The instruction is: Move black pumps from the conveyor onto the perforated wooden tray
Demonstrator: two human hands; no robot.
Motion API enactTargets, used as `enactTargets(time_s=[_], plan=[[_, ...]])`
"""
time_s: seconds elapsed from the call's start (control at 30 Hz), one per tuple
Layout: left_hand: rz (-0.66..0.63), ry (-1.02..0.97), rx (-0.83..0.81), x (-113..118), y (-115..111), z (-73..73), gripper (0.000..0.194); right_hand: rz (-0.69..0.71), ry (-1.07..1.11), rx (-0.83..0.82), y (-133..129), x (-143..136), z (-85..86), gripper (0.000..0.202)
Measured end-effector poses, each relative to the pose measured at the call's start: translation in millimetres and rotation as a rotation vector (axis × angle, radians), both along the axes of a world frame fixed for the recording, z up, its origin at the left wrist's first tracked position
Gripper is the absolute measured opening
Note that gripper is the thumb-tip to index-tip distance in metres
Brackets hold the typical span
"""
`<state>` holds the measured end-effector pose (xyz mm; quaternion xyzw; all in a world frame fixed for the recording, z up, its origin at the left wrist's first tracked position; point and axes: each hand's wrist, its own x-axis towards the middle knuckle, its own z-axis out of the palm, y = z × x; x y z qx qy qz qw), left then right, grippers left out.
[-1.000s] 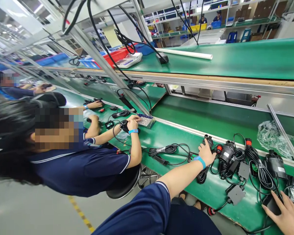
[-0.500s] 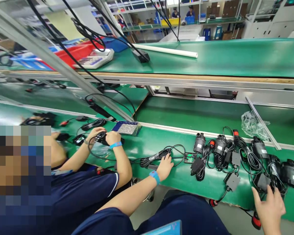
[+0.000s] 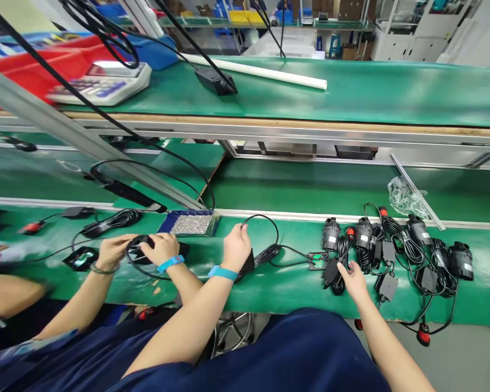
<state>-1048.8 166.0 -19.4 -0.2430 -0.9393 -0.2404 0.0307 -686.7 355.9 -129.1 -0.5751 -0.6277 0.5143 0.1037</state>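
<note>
Blue tray (image 3: 169,222) holding screws (image 3: 193,224), hands (image 3: 237,247) gripping black cable (image 3: 269,251)

The left hand (image 3: 236,247) covers whatever part of the black cable (image 3: 269,251) it grips. The red bin (image 3: 36,60) and scale (image 3: 102,81) are motion-blurred. A co-worker's body is cut off at the left edge.

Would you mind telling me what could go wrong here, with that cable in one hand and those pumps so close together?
1. The left hand grips a black cable that runs to the small circuit board; pulling may drag the board along.
2. The right hand rests by a black box among the tangled pump leads; lifting one could snag its neighbours.
3. A red-capped plug hangs over the bench edge and might tug its lead down.
</note>
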Motion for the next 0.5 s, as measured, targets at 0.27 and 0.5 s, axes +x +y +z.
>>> enactTargets(time_s=[0.27, 0.5], plan=[[0.182, 0.141, 0.184, -10, -8, 31.4, 0.043, -0.040, -0.077, 0.006, 14, -34, -8.5, 0.083], [-0.042, 0.097, -0.013, 5, 9, 44.7, 0.042, -0.101, 0.080, -0.067, 13, -40, -17.8, 0.078]])
